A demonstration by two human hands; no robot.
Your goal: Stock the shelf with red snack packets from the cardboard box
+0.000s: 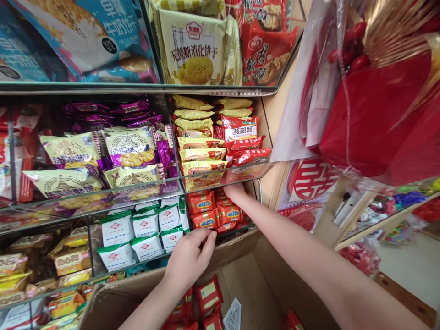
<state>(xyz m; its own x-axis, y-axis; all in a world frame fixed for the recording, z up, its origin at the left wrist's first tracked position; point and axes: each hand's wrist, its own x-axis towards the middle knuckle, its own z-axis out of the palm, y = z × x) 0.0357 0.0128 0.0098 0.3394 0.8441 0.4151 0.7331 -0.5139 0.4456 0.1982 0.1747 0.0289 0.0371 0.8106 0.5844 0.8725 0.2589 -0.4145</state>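
Note:
My right hand reaches under a glass shelf edge into a compartment of small red packets. Its fingers are hidden behind the shelf edge and among the packets. Lower and to the left, my left hand is closed, thumb and curled fingers together at the front of the same compartment, just below the red packets; what they hold, if anything, is hidden. An open cardboard box stands beneath both arms. Inside it lie more red packets and a white paper slip.
White-and-green packets fill the compartment to the left. Above are yellow and red walnut-biscuit packs behind a glass front edge. Red decorations in plastic hang at the right, beside a wooden shelf side.

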